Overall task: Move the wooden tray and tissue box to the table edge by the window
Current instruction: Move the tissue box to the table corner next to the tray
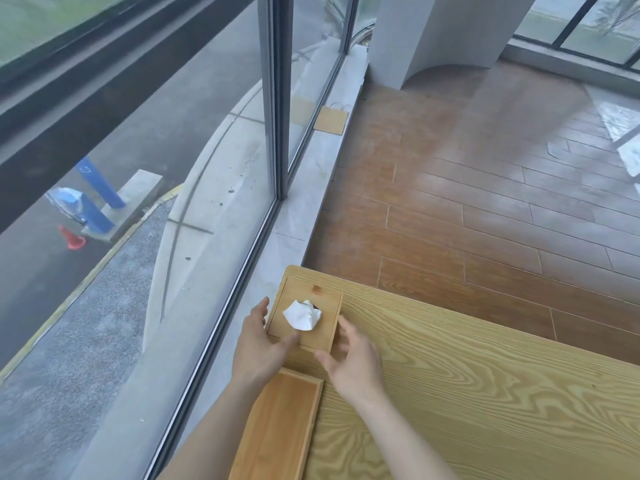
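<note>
The wooden tissue box (308, 299), with a white tissue (302, 315) sticking out of its top, sits at the far left corner of the light wooden table (485, 393), right by the window. My left hand (258, 344) is against the box's left side with its thumb on the lid. My right hand (349, 358) is at its near right corner, fingers spread, touching or nearly touching it. The shallow wooden tray (280, 427) lies along the table's left edge just nearer to me than the box, partly under my left forearm.
A floor-to-ceiling window (194, 202) with a dark frame runs along the left, above a pale stone sill (311, 202). Beyond the table lies brown wooden floor (485, 202). A white pillar (433, 32) stands at the back, and a paper bag (330, 120) leans by the glass.
</note>
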Demonstrator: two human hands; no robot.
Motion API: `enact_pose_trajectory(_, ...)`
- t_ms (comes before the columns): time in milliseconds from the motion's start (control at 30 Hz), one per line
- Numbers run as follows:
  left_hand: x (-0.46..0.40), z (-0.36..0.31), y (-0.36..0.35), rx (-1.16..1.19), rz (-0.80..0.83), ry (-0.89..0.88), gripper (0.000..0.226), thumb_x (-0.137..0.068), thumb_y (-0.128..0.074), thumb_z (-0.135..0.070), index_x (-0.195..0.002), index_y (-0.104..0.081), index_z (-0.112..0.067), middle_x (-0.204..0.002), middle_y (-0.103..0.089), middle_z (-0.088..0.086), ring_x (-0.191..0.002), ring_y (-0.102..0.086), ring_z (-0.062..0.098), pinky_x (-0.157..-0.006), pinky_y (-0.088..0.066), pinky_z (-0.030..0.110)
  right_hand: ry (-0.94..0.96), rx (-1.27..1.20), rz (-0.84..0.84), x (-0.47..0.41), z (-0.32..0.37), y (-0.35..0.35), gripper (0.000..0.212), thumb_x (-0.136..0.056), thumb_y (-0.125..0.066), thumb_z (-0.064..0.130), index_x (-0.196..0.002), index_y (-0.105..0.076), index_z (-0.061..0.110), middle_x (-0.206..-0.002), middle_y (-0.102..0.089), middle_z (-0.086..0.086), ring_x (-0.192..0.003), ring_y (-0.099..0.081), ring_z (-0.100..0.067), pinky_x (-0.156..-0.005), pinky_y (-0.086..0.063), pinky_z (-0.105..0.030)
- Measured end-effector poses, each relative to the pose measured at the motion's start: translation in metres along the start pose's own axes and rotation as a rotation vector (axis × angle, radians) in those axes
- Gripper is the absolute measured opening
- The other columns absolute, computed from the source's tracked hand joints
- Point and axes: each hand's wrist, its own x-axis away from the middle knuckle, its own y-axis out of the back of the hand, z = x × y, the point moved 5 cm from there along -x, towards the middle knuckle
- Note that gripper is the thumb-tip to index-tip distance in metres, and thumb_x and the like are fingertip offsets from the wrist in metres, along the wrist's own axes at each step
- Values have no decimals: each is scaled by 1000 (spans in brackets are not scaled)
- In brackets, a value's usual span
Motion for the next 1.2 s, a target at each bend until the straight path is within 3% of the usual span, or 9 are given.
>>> enact_pose_trajectory(100, -1, 6, 1, -49, -39, 18, 83, -76, -83, -34, -148, -42, -25, -138, -57, -3, -127, -54, 18, -103, -46, 37, 69, 113, -49, 2, 5, 1, 78, -77, -84, 32, -146, -47, 33, -117, -70, 10, -103, -67, -12, -92, -55, -35)
enact_pose_trajectory(267, -9, 4, 3, -97, -40, -6, 68, -78, -81, -40, -138, -51, -30, -122, -67, -7, -119, -58, 16, -98, -48, 36, 91, 155, -57, -5, 10, -1, 79, -84, -79, 31, -152, -40, 24, -124, -71, 2, -107, -69, -19, -94, -55, -36)
enact_pose_trajectory(500, -29, -10, 2, -126, -40, -13, 70, -80, -78, -40, -142, -50, -26, -126, -66, -3, -118, -58, 22, -102, -48, 43, 36, 108, -75, -25, 18, -2, 76, -85, -78, 26, -152, -41, 23, -104, -74, 1, -88, -71, -19, -89, -56, -36)
enact_pose_trajectory(900, -59, -25, 0, -111, -21, -25, 67, -83, -76, -39, -143, -49, -26, -117, -68, 2, -112, -61, 24, -100, -50, 46, -24, 32, -119, -49, 26, -2, 69, -86, -78, 23, -148, -48, 22, -90, -68, 6, -88, -71, -20, -90, -57, -40)
enact_pose_trajectory(1033, -62, -27, 0, -111, -26, -28, 66, -84, -76, -38, -143, -50, -24, -112, -69, 4, -112, -61, 26, -100, -50, 46, -34, 33, -136, -53, 27, -3, 66, -87, -77, 24, -147, -48, 22, -102, -75, 1, -90, -71, -21, -91, -57, -40)
enact_pose_trajectory(1133, -62, -26, -1, -103, -24, -30, 67, -84, -76, -38, -144, -49, -24, -101, -66, -7, -107, -61, 22, -100, -49, 42, -30, 49, -148, -53, 25, -6, 67, -87, -77, 26, -148, -49, 23, -103, -76, -1, -90, -71, -22, -92, -57, -41)
enact_pose_trajectory(1200, -62, -25, -1, -97, -20, -29, 69, -84, -76, -39, -145, -48, -24, -109, -67, -5, -109, -60, 21, -100, -50, 42, -22, 52, -152, -54, 24, -7, 67, -87, -77, 26, -147, -49, 22, -101, -76, -1, -90, -72, -22, -91, -57, -41)
